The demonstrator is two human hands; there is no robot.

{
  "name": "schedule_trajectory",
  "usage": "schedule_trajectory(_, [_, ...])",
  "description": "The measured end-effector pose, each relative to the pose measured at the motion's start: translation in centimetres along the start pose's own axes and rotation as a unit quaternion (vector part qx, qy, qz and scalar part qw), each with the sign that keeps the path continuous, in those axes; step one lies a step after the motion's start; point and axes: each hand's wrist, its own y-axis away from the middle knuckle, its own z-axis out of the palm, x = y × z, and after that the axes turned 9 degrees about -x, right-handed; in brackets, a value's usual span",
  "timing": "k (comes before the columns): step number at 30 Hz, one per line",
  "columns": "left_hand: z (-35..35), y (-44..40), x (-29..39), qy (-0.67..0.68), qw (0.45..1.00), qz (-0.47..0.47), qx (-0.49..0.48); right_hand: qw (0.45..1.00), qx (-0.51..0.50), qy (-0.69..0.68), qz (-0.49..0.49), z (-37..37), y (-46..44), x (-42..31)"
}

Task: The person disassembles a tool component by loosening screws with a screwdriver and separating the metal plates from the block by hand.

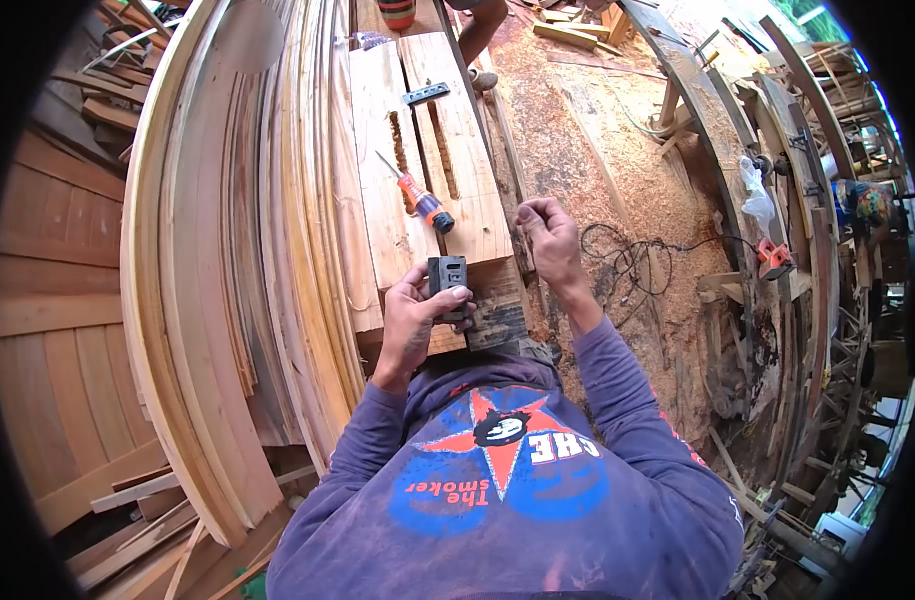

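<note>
My left hand (420, 318) grips a dark, boxy lock case (447, 277) with slots in its face, thumb across its lower part. My right hand (550, 240) is raised to the right of the timber, fingers curled and pinched together; what they hold, if anything, is too small to make out. Ahead of the lock case, a screwdriver (423, 202) with an orange and purple handle lies across the pale timber pieces (377, 90). Long, rough mortise slots are cut in the timber. A small dark metal plate with holes (426, 93) rests near their far end.
Long planks (307, 200) stand close on the left. Wood shavings (597, 150) cover the ground on the right, where a dark cable (627, 262) lies tangled near an orange tool (773, 258). Another person's leg (482, 30) shows at the top.
</note>
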Motion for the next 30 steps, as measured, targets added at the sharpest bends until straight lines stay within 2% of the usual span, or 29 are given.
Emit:
schedule_trajectory(2, [0.2,0.0,-0.1,-0.009,1.0,-0.003,-0.001,0.998,0.034,-0.046,0.021,-0.1,1.1,-0.2])
schedule_trajectory(5, [0.2,-0.1,-0.6,-0.001,1.0,-0.01,0.002,1.0,0.02,0.003,0.007,0.1,1.9,0.6])
schedule_trajectory(13, [0.0,-0.1,-1.0,-0.022,0.999,-0.024,-0.005,0.998,0.003,-0.045,0.045,0.9,2.6,-1.4])
schedule_trajectory(17, [-0.1,0.0,-1.4,-0.038,0.999,-0.01,-0.009,0.998,-0.057,0.015,0.031,2.0,5.6,-4.4])
schedule_trajectory(19, [0.2,-0.1,-1.9,-0.076,0.997,0.029,-0.012,0.998,-0.053,0.014,0.025,2.9,7.0,-4.3])
schedule_trajectory(22, [1.1,0.0,-2.0,-0.095,0.994,0.047,-0.016,0.987,-0.057,0.125,-0.088,3.3,8.1,-4.1])
schedule_trajectory(23, [1.1,-0.1,-2.2,-0.093,0.995,0.045,-0.015,0.987,-0.059,0.126,-0.085,3.1,8.2,-4.2])
schedule_trajectory(25, [1.0,-0.2,-2.5,-0.138,0.99,0.033,-0.024,0.947,-0.08,0.24,-0.196,2.6,8.0,-4.6])
schedule_trajectory(29, [1.6,0.2,-2.1,-0.194,0.981,0.015,-0.02,0.905,-0.109,0.313,-0.267,2.1,7.5,-5.0])
schedule_trajectory(30, [1.8,0.4,-1.8,-0.255,0.967,0.019,-0.013,0.879,-0.144,0.354,-0.286,1.6,7.5,-4.8])
